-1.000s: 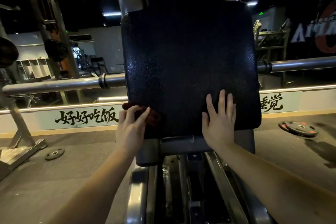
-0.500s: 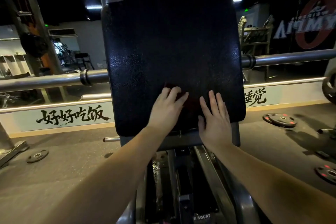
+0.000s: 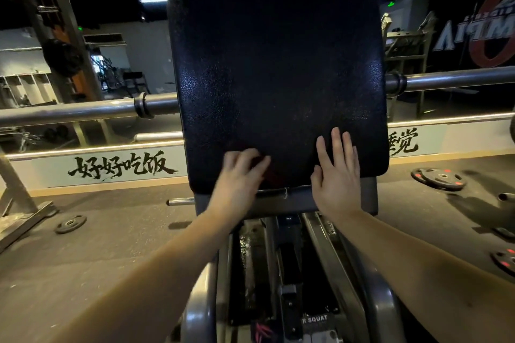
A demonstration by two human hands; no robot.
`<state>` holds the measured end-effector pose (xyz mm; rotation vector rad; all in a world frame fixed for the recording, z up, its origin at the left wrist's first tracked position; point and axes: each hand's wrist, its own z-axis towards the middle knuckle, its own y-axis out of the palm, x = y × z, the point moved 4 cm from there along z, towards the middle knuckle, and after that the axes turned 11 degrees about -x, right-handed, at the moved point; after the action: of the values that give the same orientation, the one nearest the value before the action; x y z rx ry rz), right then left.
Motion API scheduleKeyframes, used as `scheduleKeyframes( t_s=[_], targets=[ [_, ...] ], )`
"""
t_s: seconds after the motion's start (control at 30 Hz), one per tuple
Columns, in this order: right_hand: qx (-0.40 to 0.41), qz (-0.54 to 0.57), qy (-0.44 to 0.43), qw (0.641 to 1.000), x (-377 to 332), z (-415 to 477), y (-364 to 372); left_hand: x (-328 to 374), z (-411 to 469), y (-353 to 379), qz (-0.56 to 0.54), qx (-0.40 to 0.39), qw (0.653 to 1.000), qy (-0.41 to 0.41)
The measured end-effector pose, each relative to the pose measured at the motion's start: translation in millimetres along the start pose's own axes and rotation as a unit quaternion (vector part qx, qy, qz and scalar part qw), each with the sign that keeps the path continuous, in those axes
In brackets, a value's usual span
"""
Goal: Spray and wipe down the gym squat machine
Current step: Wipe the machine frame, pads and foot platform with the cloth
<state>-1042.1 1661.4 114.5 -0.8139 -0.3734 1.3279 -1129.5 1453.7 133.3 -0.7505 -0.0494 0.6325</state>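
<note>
The squat machine's big black back pad (image 3: 276,69) fills the middle of the view, upright on its grey frame (image 3: 287,203). My left hand (image 3: 239,175) presses a dark red cloth (image 3: 267,172) flat against the pad's lower left part; the hand is blurred and most of the cloth is hidden under it. My right hand (image 3: 335,172) lies flat with straight fingers on the pad's lower right part. Below the pad the grey rails (image 3: 328,253) of the machine run toward me.
A steel bar (image 3: 83,110) crosses behind the pad on both sides. Weight plates lie on the floor at the right (image 3: 437,178) and a small one at the left (image 3: 70,223). A low white wall with black lettering (image 3: 122,167) runs behind. A rack foot (image 3: 16,220) stands at far left.
My left hand has slid the cloth back to the left along the pad's lower edge, after moving right before that. My right hand has stayed flat on the pad's lower right.
</note>
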Motion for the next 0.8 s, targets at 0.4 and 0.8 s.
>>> scheduleKeyframes(
  t_s=[0.4,0.8],
  targets=[
    [-0.031,0.003,0.025,0.999,-16.2,-6.2,-16.8,-55.6,-113.6,-18.0,0.035,-0.137,0.987,-0.076],
    [-0.26,0.837,0.229,0.423,-100.1,-57.9,-35.4,34.7,-30.9,-76.2,-0.253,-0.052,0.962,-0.088]
  ],
)
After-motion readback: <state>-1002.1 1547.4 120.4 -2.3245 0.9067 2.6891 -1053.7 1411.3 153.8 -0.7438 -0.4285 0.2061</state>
